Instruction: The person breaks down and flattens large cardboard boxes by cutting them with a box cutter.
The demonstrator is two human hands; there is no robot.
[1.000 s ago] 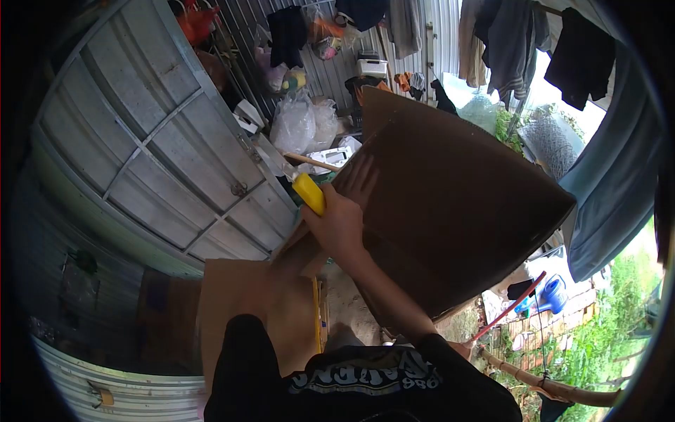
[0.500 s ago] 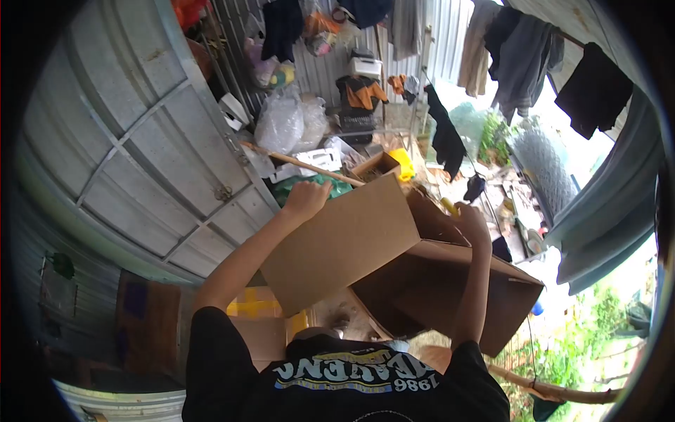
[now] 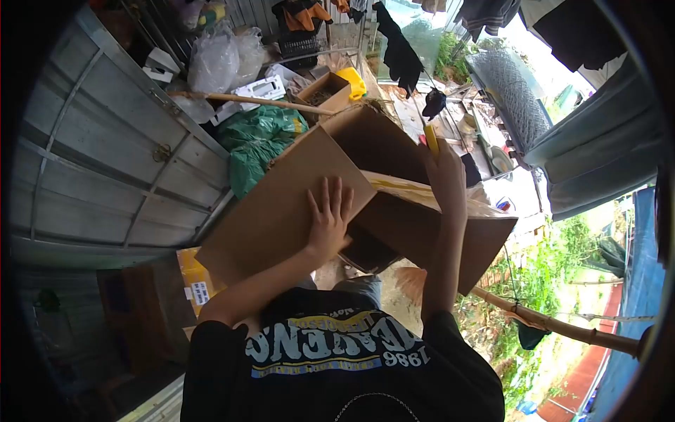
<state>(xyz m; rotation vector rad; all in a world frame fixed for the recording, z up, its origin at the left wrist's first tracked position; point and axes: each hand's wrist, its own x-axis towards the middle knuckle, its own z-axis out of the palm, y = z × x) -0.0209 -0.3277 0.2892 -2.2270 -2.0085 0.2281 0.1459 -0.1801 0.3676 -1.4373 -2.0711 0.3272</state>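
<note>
My left hand (image 3: 328, 228), fingers spread flat on a cardboard flap (image 3: 274, 211), the open box (image 3: 383, 144) tilted just beyond my shirt (image 3: 337, 352), my right hand (image 3: 447, 172) clasping a yellow handle (image 3: 431, 139) near the box's right edge, a green bag (image 3: 256, 141) past the flap's far edge.

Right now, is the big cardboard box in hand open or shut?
Open: the cardboard box gapes, its shadowed inside showing beside the broad panel.

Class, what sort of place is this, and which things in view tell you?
Probably a half-open storage shed or yard: there is a metal door, hanging clothes and green plants growing at the open side.
</note>
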